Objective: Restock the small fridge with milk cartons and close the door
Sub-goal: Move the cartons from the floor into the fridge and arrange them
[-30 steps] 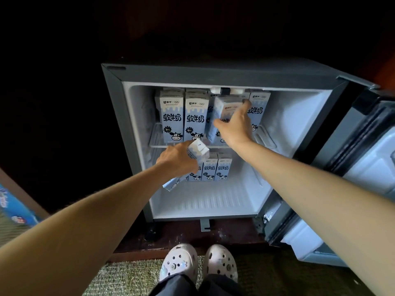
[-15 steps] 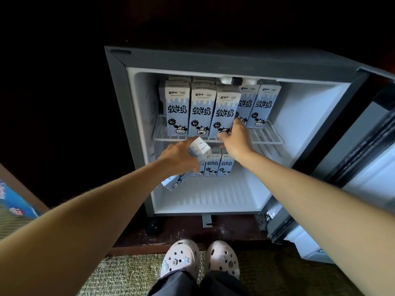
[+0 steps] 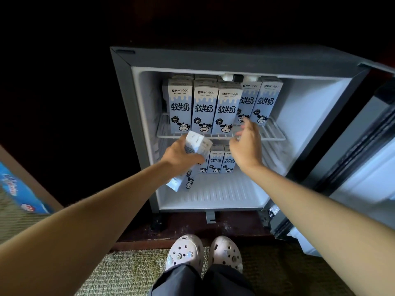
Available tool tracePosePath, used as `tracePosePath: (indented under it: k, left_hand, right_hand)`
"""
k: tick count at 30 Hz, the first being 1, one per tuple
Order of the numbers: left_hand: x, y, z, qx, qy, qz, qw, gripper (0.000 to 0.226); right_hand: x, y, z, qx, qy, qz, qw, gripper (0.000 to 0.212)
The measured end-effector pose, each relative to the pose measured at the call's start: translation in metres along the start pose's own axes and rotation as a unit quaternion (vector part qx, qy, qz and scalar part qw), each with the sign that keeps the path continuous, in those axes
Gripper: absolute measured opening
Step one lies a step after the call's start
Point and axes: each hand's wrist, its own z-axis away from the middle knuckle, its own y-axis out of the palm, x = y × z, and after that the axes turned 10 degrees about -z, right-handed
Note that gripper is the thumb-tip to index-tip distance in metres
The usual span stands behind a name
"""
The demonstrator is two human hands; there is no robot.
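Note:
The small grey fridge [image 3: 128, 86] stands open, its door [image 3: 363, 167] swung out to the right. Several blue-and-white milk cartons [image 3: 205, 110] stand upright on the wire shelf [image 3: 275, 135]. More cartons [image 3: 215, 161] stand at the back of the fridge floor. My left hand [image 3: 179, 155] grips a tilted milk carton [image 3: 192, 159] in front of the lower compartment. My right hand [image 3: 245, 146] hovers empty, fingers loosely spread, just in front of the shelf's right half and apart from the cartons.
The right part of the shelf and the front of the white fridge floor [image 3: 213, 195] hold nothing. A blue printed box [image 3: 19, 189] lies at the left on the woven rug [image 3: 132, 272]. My two pale clogs [image 3: 203, 253] stand below the fridge.
My right hand let go of the carton it set on the shelf and drew back to the right, empty. My left hand has kept its carton in about the same spot.

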Motion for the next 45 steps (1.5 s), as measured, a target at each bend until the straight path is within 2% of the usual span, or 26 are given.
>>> tracePosePath:
  k: [2, 3, 5, 7, 9, 11, 13, 16, 20, 24, 26, 29, 31, 34, 36, 38, 45]
  left_hand:
    - [-0.003, -0.004, 0.007, -0.014, -0.026, 0.058, 0.998, 0.023]
    - [-0.006, -0.005, 0.010, -0.027, -0.030, 0.073, 0.996, 0.024]
    - [-0.014, -0.006, 0.015, -0.044, -0.012, 0.074, 0.996, 0.028]
    - [-0.027, -0.003, 0.021, -0.060, 0.026, 0.076, 0.995, 0.031]
    - [-0.041, 0.002, 0.025, -0.082, 0.050, 0.105, 0.990, 0.026]
    - [-0.059, 0.010, 0.028, -0.088, 0.074, 0.141, 0.983, 0.029]
    - [-0.076, 0.019, 0.029, -0.077, 0.104, 0.154, 0.980, 0.033]
    - [-0.095, 0.033, 0.027, -0.056, 0.141, 0.147, 0.977, 0.031]
    - [-0.105, 0.042, 0.018, -0.042, 0.145, 0.149, 0.977, 0.033]
    - [-0.099, 0.039, 0.008, -0.006, 0.139, 0.087, 0.986, 0.053]
    - [-0.089, 0.034, 0.002, -0.012, 0.115, 0.035, 0.993, 0.053]
    - [-0.075, 0.029, -0.012, -0.074, 0.080, -0.084, 0.990, 0.037]
    - [-0.071, 0.027, -0.021, -0.106, 0.067, -0.115, 0.985, 0.035]
    - [-0.069, 0.028, -0.034, -0.109, 0.067, -0.145, 0.981, 0.035]
    - [-0.069, 0.030, -0.041, -0.117, 0.068, -0.151, 0.979, 0.036]
    - [-0.067, 0.033, -0.046, -0.126, 0.071, -0.147, 0.979, 0.036]
    - [-0.063, 0.037, -0.051, -0.134, 0.081, -0.126, 0.980, 0.034]
  right_hand:
    - [-0.004, -0.015, 0.015, 0.015, -0.029, -0.005, 0.999, 0.049]
    - [-0.007, -0.022, 0.021, 0.050, -0.031, -0.024, 0.998, 0.048]
    - [-0.005, -0.034, 0.033, 0.178, 0.002, -0.073, 0.981, 0.051]
    - [0.001, -0.042, 0.047, 0.309, 0.038, -0.091, 0.946, 0.054]
    - [0.007, -0.045, 0.058, 0.347, 0.023, -0.090, 0.933, 0.048]
    - [0.012, -0.048, 0.063, 0.284, -0.019, -0.102, 0.953, 0.030]
    - [0.015, -0.054, 0.062, 0.207, -0.024, -0.131, 0.969, 0.016]
    - [0.012, -0.063, 0.056, 0.142, 0.013, -0.135, 0.981, 0.024]
    - [0.000, -0.070, 0.041, 0.068, 0.031, -0.091, 0.993, 0.034]
    - [-0.007, -0.070, 0.021, -0.019, 0.049, -0.096, 0.994, 0.038]
    - [-0.007, -0.067, 0.009, -0.050, 0.079, -0.111, 0.989, 0.039]
    - [-0.006, -0.061, -0.009, -0.051, 0.098, -0.117, 0.987, 0.036]
    - [-0.003, -0.056, -0.018, -0.040, 0.097, -0.107, 0.989, 0.033]
    - [0.001, -0.047, -0.028, -0.020, 0.095, -0.097, 0.991, 0.030]
    - [0.002, -0.040, -0.033, -0.018, 0.107, -0.095, 0.990, 0.022]
    - [0.001, -0.033, -0.038, -0.013, 0.112, -0.087, 0.990, 0.031]
    - [-0.019, -0.021, -0.041, 0.021, 0.080, -0.080, 0.993, 0.016]
